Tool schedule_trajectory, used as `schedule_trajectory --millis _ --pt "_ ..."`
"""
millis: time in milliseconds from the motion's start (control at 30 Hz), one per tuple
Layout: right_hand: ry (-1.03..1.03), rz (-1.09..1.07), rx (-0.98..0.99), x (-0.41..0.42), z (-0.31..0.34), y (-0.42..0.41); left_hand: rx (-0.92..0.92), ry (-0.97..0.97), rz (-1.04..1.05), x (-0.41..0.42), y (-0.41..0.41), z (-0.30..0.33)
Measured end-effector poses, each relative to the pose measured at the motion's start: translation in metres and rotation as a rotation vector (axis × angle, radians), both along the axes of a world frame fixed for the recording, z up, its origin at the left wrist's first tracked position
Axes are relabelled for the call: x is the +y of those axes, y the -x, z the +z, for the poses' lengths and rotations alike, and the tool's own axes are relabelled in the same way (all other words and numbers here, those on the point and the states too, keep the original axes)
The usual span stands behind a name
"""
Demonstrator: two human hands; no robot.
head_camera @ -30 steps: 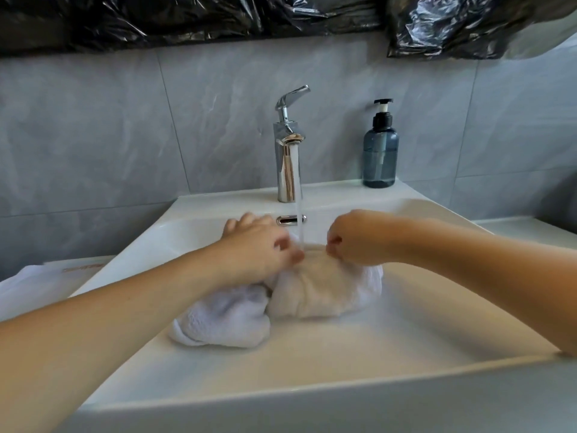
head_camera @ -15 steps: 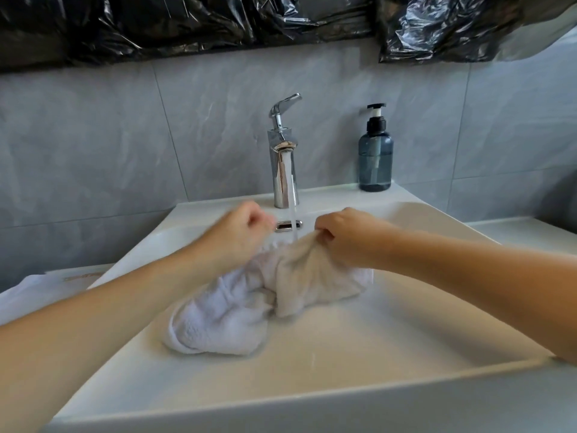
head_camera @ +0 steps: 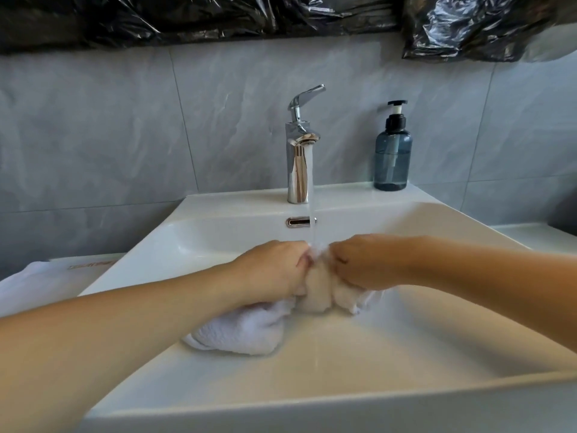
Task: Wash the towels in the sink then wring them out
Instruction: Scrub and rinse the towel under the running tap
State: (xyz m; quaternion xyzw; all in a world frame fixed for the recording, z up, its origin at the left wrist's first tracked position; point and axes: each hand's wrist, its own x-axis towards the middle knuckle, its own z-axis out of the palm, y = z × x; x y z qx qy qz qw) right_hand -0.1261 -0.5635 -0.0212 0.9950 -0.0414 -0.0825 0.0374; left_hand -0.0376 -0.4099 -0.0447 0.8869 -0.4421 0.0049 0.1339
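A white towel [head_camera: 240, 332] lies bunched in the white sink [head_camera: 359, 364], its right part wet and cream-toned. My left hand [head_camera: 271, 270] and my right hand [head_camera: 359, 264] both grip the wet bunch, knuckles close together, directly under the stream of water from the chrome faucet [head_camera: 298, 157]. The towel's dry-looking left end trails out on the basin floor below my left wrist. The part of the towel inside my fists is hidden.
A blue soap pump bottle [head_camera: 392, 151] stands on the sink's back ledge at the right. Another white towel [head_camera: 34, 285] lies on the counter left of the sink. Black plastic sheeting [head_camera: 281, 17] hangs along the tiled wall above.
My hands have drawn together under the stream, gathering the wet part of the towel into a tighter bunch between them. The water keeps running.
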Motion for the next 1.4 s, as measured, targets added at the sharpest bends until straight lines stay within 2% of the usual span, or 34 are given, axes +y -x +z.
schedule_trajectory --millis 67,200,300,433,567,700,767,833,900,967,1033,1100,1167,1267,1333,1400 --pt "-0.100 0.001 -0.005 0.004 -0.004 -0.001 -0.049 -0.062 0.046 -0.001 -0.002 0.002" --pt "-0.072 -0.023 -0.045 -0.001 -0.001 -0.005 0.085 0.022 0.033 -0.005 0.010 0.001" --pt "-0.179 0.057 -0.016 0.003 -0.003 -0.002 -0.018 -0.008 0.134 -0.003 0.005 0.001" --pt "0.030 0.015 -0.017 0.000 0.000 -0.005 0.176 0.052 0.045 -0.003 0.010 -0.003" --pt "-0.085 0.057 -0.008 0.003 0.000 0.002 0.049 -0.013 0.104 -0.003 0.002 0.000" --pt "0.161 -0.090 -0.008 -0.017 0.005 -0.008 0.252 0.111 -0.045 -0.004 0.008 0.005" --pt "0.243 -0.148 -0.003 -0.027 0.011 -0.007 0.159 0.025 0.043 0.004 0.004 0.014" --pt "0.288 -0.141 -0.022 -0.032 0.015 -0.002 0.014 -0.220 0.166 0.013 -0.001 0.021" --pt "0.102 -0.027 -0.113 -0.023 0.017 0.002 -0.050 -0.354 0.148 0.017 -0.003 0.019" --pt "-0.096 0.110 -0.122 0.001 0.016 0.001 -0.056 -0.192 0.136 0.019 -0.002 0.019" --pt "0.032 0.181 -0.080 0.021 0.006 -0.005 -0.097 0.104 0.161 0.020 -0.004 0.020" --pt "0.194 0.108 -0.110 0.023 -0.002 -0.011 -0.192 0.279 0.127 0.018 -0.005 0.016" --pt "0.242 0.036 -0.134 0.012 -0.005 -0.016 -0.166 0.236 0.083 0.014 -0.003 0.009" --pt "0.237 0.076 -0.066 0.004 -0.007 -0.015 0.015 -0.034 0.201 0.009 -0.003 -0.006" --pt "0.195 0.125 -0.028 0.006 -0.010 -0.007 -0.041 -0.105 0.228 0.010 -0.007 -0.007" --pt "0.147 0.120 -0.055 0.003 -0.011 -0.006 -0.099 -0.086 0.177 0.009 -0.005 -0.002"
